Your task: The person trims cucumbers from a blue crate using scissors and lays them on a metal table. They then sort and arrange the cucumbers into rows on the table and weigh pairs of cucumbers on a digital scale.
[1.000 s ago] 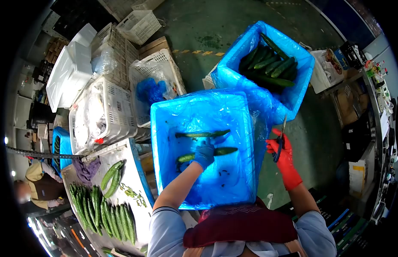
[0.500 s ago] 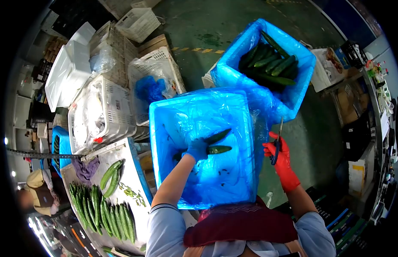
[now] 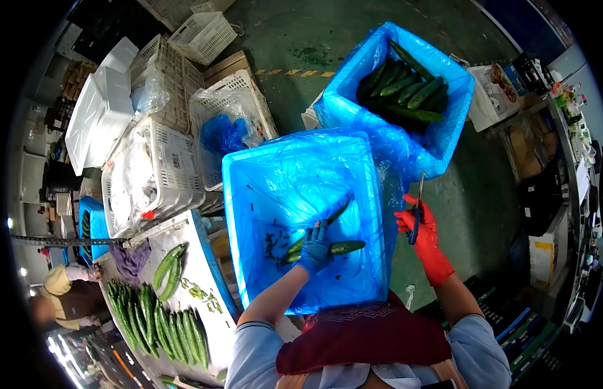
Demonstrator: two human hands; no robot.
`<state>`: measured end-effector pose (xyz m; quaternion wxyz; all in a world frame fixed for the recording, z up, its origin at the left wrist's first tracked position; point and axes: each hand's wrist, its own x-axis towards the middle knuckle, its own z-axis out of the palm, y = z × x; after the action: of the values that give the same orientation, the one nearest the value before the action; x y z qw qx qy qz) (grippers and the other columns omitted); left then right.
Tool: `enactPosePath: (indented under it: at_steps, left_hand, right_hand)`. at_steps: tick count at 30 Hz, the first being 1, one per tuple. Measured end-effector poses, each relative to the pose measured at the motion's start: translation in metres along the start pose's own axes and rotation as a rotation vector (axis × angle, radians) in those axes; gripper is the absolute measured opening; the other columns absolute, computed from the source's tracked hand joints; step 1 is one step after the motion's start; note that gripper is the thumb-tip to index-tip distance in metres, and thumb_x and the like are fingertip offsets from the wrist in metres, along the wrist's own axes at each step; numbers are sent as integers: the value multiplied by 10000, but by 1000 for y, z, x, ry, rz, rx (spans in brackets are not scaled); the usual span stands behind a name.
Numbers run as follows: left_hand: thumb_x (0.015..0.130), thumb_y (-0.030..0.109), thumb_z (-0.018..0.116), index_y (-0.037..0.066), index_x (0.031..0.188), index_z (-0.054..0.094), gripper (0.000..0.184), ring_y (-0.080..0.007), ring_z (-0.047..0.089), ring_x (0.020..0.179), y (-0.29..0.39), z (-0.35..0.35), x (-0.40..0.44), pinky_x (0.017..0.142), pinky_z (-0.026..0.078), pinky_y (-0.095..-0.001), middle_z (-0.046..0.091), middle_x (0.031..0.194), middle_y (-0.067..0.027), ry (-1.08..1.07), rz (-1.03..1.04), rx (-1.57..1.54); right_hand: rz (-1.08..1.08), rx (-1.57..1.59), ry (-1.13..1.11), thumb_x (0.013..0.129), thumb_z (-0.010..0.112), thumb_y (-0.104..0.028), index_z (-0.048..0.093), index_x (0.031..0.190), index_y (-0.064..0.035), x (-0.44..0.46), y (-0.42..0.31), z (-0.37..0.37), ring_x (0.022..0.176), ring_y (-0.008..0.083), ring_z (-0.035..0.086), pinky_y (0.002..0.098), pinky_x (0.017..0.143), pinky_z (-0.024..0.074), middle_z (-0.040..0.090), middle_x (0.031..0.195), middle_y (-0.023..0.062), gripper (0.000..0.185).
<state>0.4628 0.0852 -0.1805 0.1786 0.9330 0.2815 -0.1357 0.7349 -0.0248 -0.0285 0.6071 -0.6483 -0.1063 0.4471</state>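
Observation:
My left hand (image 3: pixel 314 249), in a blue glove, reaches into a bin (image 3: pixel 231 220) lined with blue plastic. Its fingers stretch out flat across two cucumbers, touching them from above. One cucumber (image 3: pixel 347 247) sticks out to the right of the palm. The other cucumber (image 3: pixel 339 212) slants up and away beyond the fingertips; their middles are hidden under the glove. Small dark scraps (image 3: pixel 273 245) lie on the bin's bottom. Outside the bin on the right, my right hand (image 3: pixel 426 241), in a red glove, is closed around scissors (image 3: pixel 415 223) whose blades point away from me.
A second blue-lined bin (image 3: pixel 458 123) beyond holds several cucumbers (image 3: pixel 405 91). On the left, a table (image 3: pixel 204 266) carries rows of cucumbers (image 3: pixel 178 334), green trimmings (image 3: pixel 201 293) and a purple cloth (image 3: pixel 131 259). White crates (image 3: pixel 178 162) stand behind it. Another person (image 3: pixel 71 298) is at far left.
My left hand has shifted right and its fingers have straightened over the cucumbers, which now lie lower and further right. My right hand still holds the scissors, nearly unmoved.

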Motion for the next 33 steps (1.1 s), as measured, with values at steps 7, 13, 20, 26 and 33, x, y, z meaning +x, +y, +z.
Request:
enactPosePath:
  at_steps: [7,13,20,26,33]
  left_hand:
    - [686,230,649,112,1033,653,367,-446,267,1354,-6,-20,15,1035,283,-578,202,1505,-247,95,-353,-213]
    - [695,254,648,205,1069,650,377,-377,431,1126,-6,-7,4,1006,306,-533,436,1254,-187,265,-156,-53]
    - [699,272,668,316,1171,622,476,-373,455,1139,1,-17,21,984,348,-520,461,1233,-191,156,-188,-87]
    - [721,240,720,110,1233,566,550,-280,599,914,-33,-47,22,859,480,-387,610,1006,-137,-233,-202,-884]
    - [747,232,723,67,1144,522,475,-262,602,911,-81,-139,-52,810,504,-365,595,1111,-194,-435,-398,-1722]
  right_hand:
    - [21,-8,-4,866,631,-76,525,1283,-108,-3,4,-6,737,127,627,245,601,516,667,919,104,431]
    - [15,21,-21,869,625,-77,522,1285,-100,-11,9,-8,744,127,627,247,606,513,665,914,103,429]
    - [32,6,-46,868,623,-67,521,1291,-109,-17,7,-2,747,129,632,249,611,517,665,913,106,437]
    - [18,27,-51,867,629,-64,519,1294,-112,-25,-2,2,741,125,627,249,614,517,665,911,104,443]
    - [-59,58,-212,866,644,-64,509,1298,-111,-50,-21,29,765,125,620,267,652,517,660,911,81,455]
